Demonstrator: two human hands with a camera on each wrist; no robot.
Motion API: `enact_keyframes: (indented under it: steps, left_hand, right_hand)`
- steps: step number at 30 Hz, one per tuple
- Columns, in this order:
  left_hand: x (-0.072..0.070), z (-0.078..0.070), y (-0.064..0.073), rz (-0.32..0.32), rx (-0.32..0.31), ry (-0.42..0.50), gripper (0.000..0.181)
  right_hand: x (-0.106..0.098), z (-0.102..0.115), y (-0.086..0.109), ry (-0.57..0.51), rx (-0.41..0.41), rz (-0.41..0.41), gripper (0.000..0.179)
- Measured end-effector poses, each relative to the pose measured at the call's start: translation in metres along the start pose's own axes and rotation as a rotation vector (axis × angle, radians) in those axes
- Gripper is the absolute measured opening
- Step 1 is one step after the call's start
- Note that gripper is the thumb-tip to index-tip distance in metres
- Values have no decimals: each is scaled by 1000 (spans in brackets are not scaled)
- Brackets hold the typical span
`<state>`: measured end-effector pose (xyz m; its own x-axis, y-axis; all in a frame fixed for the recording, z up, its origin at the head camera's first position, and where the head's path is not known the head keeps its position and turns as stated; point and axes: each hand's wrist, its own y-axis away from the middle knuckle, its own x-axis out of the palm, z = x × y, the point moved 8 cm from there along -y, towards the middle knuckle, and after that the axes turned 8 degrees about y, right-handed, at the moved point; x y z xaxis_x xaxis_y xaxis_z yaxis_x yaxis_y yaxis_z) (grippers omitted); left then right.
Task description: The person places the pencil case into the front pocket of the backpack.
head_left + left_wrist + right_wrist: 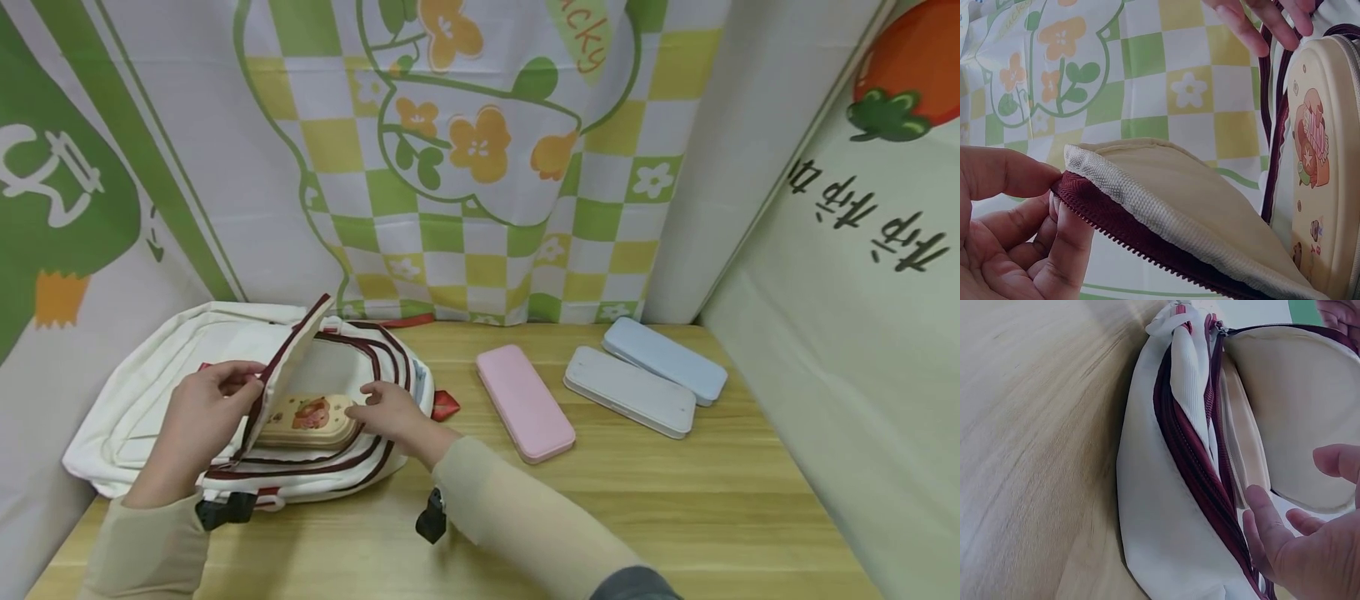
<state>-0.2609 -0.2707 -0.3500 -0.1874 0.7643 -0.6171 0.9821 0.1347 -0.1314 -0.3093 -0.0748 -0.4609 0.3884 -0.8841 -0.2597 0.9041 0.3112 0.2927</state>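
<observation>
A white backpack [180, 342] with dark red zips lies on the table at the left, its front pocket unzipped. My left hand [204, 417] pinches the edge of the pocket flap [1172, 187] between thumb and fingers and holds it up. Inside the pocket lies a cream pencil case [330, 417] with a cartoon print, also visible edge-on as a pale case [1250, 447] in the right wrist view. At the case's right end is my right hand [393, 412], fingers loosely bent and not wrapped round it; a fingertip [1258, 492] seems to touch its edge.
On the wooden table [645, 500], right of the backpack, lie a pink case [525, 404], a white case [630, 392] and a light blue case [666, 358]. The white and blue ones are close together. A printed curtain [480, 250] stands behind, with a wall [847, 350] at the right.
</observation>
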Motion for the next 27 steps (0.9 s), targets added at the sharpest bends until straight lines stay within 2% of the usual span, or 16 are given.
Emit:
enact_keyframes:
  steps: [7,14,27]
  left_hand:
    - [0,-1,0,3,12,-4,32]
    - [0,0,0,9,11,-5,31]
    - [2,0,1,22,8,-2,31]
  right_hand:
    - [-15,-4,3,-55,-3,21,52]
    - [-33,-9,8,-25,-10,16,52]
    - [-73,-20,19,-127,-22,32,50]
